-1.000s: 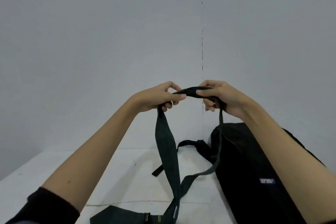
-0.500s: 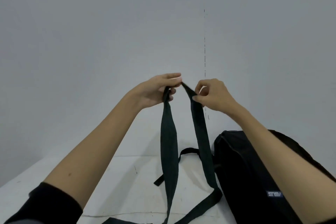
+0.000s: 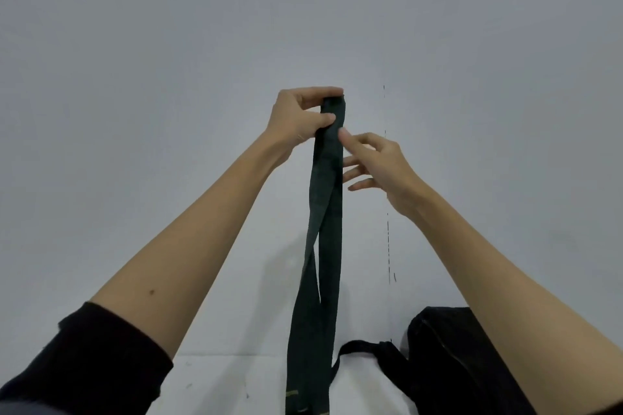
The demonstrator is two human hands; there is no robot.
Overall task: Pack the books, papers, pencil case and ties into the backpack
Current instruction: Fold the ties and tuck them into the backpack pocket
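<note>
Left hand (image 3: 303,118) pinches the folded tie (image 3: 323,229) at its top, hanging above the table (image 3: 215,384) beside the backpack (image 3: 448,357); right hand (image 3: 381,165), fingers spread, should smooth both halves flat together before folding again.

Both bare forearms reach up and forward. The left hand (image 3: 301,117) is pinched closed at twelve o'clock; the right hand (image 3: 377,163), fingers spread loose, hovers at its four o'clock.
</note>
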